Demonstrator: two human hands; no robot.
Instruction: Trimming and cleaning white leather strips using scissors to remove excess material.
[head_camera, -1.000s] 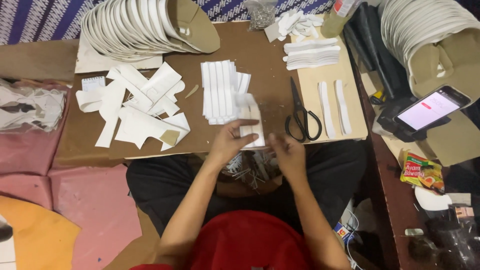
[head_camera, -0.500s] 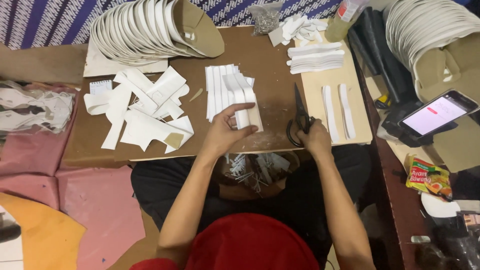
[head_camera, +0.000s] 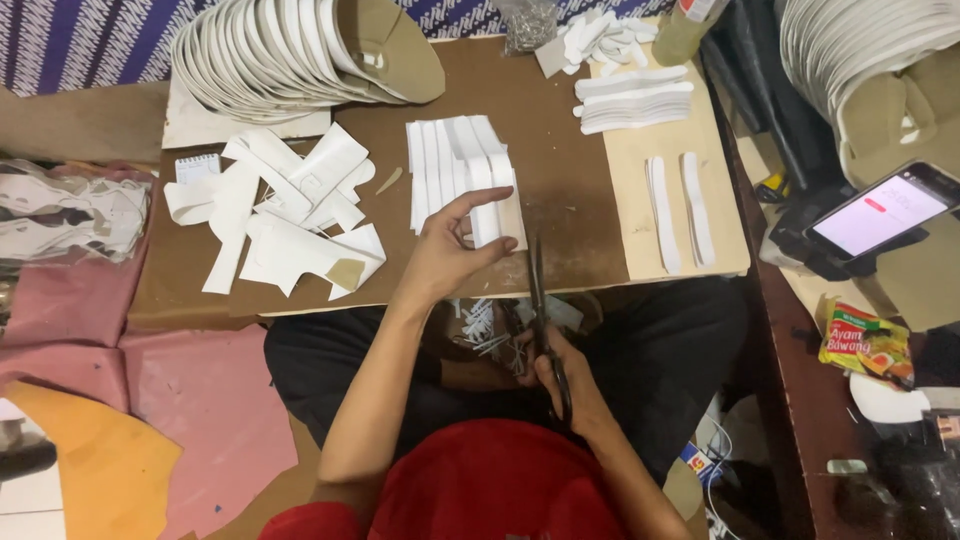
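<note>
step: looks like cutting white strips. left hand (head_camera: 455, 255) pins a white strip (head_camera: 497, 215) at the near edge of the board (head_camera: 560, 190), fingers curled over it, thumb underneath as far as I can tell

scissors: right hand (head_camera: 562, 385) is clenched round the handles of the black scissors (head_camera: 538, 300), blades pointing up at the board's near edge, tip just beside the pinned strip

next move (my guess): the blades need lining up with the strip edge, and the left fingers need to stay out of the cut line

strip pile: fanned white strips (head_camera: 450, 165) sit mid-board, touching the pinned one

offcuts: messy white scraps (head_camera: 290, 210) on the board's left side

finished-looking bits: two long strips (head_camera: 680, 210) on the paler panel at the board's right, with a neat stack (head_camera: 630, 100) farther back

back of board: a curved row of white soles (head_camera: 290, 50)

room: phone (head_camera: 885, 215) lit up to the right of the board, snack packet (head_camera: 865, 340) nearer than that, pink sheets (head_camera: 180, 400) on the floor to the left
</note>
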